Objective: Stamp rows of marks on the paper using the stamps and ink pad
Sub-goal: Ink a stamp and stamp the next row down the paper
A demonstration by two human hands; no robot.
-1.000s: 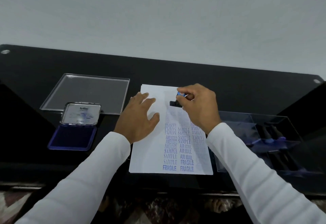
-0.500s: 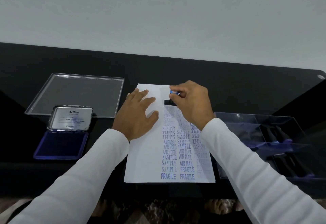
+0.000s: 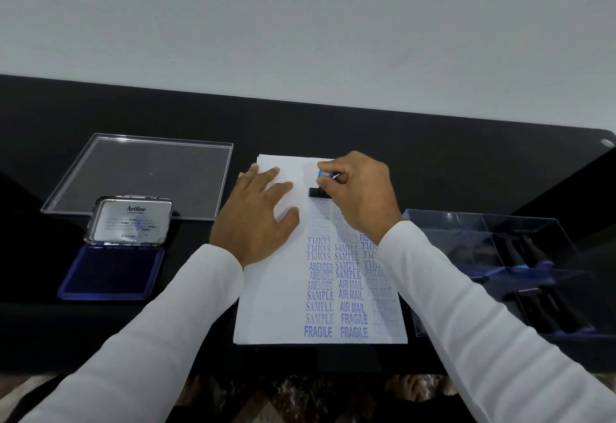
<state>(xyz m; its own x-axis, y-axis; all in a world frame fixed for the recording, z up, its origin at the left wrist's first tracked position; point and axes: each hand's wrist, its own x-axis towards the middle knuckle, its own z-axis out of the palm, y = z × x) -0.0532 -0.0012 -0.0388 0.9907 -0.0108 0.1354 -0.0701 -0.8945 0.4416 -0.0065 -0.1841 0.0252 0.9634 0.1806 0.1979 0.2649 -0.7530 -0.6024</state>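
A white sheet of paper [image 3: 270, 306] lies on the black table, with columns of blue stamped words down its right half. My right hand [image 3: 361, 196] pinches a small black stamp [image 3: 316, 192] with a blue top, its base down on the paper near the far edge, above the left column. My left hand [image 3: 258, 219] rests flat on the paper's left part, fingers spread. An open blue ink pad [image 3: 111, 272] with its silver lid [image 3: 131, 221] raised sits at the left.
A clear plastic lid [image 3: 143, 172] lies flat behind the ink pad. At the right stands a clear compartment box [image 3: 493, 232] holding several dark stamps [image 3: 530, 252]. The table's front edge runs below the paper; a grey wall rises behind.
My right hand stays on the stamp at the same spot at the top of the left column. The left hand stays flat on the paper. The camera has shifted slightly.
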